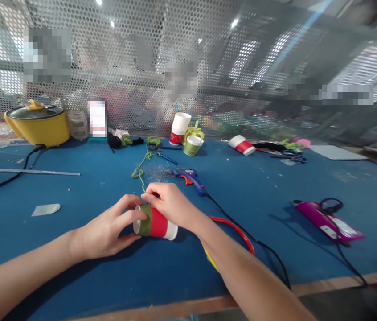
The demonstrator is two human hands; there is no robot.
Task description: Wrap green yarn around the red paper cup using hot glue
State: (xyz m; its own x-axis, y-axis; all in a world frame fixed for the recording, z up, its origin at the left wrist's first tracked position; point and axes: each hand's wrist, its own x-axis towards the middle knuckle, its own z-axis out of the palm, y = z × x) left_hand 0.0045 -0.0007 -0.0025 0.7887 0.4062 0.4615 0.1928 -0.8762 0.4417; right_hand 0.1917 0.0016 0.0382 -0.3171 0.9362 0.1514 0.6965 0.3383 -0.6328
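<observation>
A paper cup (159, 223), red and white with a band of green yarn around its base end, lies on its side in front of me. My left hand (115, 223) is closed around the green-wrapped end. Above the cup, my right hand (165, 200) pinches the green yarn (138, 173), which runs back over the table to a small green ball (153, 141). Just beyond my hands rests a blue hot glue gun (188, 175) with an orange trigger, its nozzle pointing left. The right hand hides part of the cup's upper side.
At the back stand a yellow electric pot (48, 129), a glass jar (78, 125), stacked paper cups (179, 127) and a green-wrapped cup (193, 146). Another cup (242, 145) lies tipped over. Scissors (290, 155) and a purple packet (329, 220) are rightward. The glue gun's cord (242, 232) trails beside my right arm.
</observation>
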